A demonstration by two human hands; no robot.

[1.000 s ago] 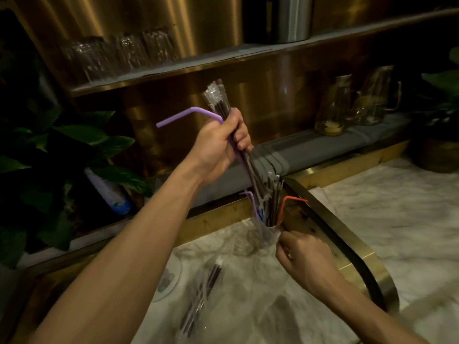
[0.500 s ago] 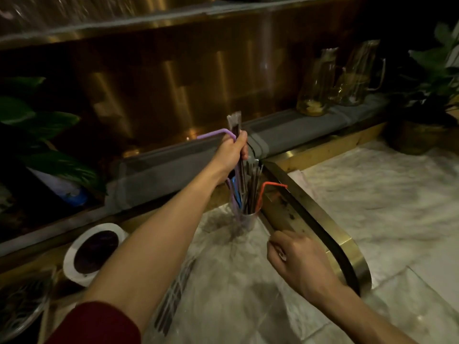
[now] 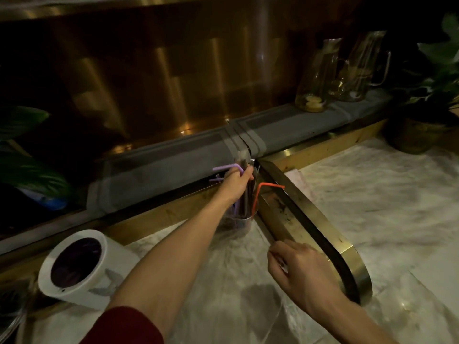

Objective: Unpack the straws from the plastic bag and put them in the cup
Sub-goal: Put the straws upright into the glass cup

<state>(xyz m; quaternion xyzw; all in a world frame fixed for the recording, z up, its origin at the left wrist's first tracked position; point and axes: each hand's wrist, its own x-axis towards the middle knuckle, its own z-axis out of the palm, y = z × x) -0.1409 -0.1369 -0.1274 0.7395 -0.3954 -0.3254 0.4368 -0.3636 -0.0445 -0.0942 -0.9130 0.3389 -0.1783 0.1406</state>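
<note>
Left grip [image 3: 236, 181]: my fingers pinched round a bundle of straws [image 3: 244, 194], purple bent one [image 3: 227, 167] uppermost, their lower ends standing in the clear cup [image 3: 239, 224] on the marble bench [image 3: 372, 207]. Right grip [image 3: 301, 270]: loosely curled, low over the clear plastic bag [image 3: 231, 281] spread flat before the cup; whether it pinches anything, I cannot tell. Orange straw [image 3: 269, 186] leans right.

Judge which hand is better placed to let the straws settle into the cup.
Left. The left hand already grips the straws standing in the cup; the right hand sits nearer, off the cup.
</note>
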